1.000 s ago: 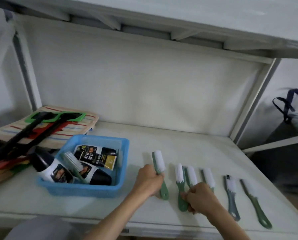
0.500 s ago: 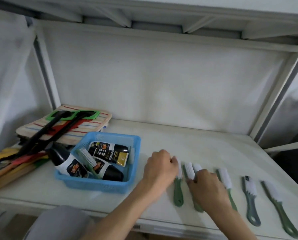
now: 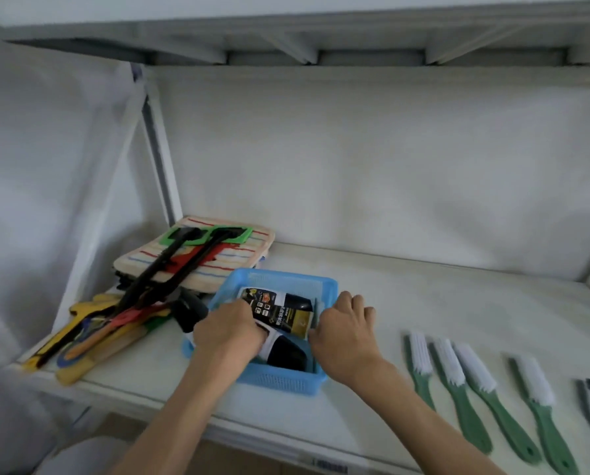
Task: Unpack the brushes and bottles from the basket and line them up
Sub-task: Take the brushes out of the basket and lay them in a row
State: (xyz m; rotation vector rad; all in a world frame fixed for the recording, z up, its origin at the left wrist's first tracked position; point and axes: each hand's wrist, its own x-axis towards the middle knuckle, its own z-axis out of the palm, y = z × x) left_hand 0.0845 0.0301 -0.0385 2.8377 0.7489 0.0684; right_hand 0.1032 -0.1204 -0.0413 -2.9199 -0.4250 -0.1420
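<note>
A blue basket (image 3: 279, 380) stands on the white shelf (image 3: 423, 303), left of centre. Inside lie a black bottle with a black-and-gold label (image 3: 281, 311) and a black-and-white bottle (image 3: 285, 353); a third bottle (image 3: 189, 313) leans over the left rim. My left hand (image 3: 228, 335) reaches into the basket over the bottles, its fingertips hidden. My right hand (image 3: 345, 341) rests on the basket's right rim, thumb inside, fingers outside. Several green-handled, white-bristled brushes (image 3: 454, 371) lie side by side to the right.
A stack of striped cloths (image 3: 238, 258) sits behind the basket with black long-handled tools (image 3: 170, 265) across it. Yellow and coloured tools (image 3: 91, 341) lie at the front left. A white upright (image 3: 160, 159) bounds the left side, and a shelf hangs overhead.
Both hands have left the brush row and moved left to the basket. The brush held before now lies in the row. The view has swung left.
</note>
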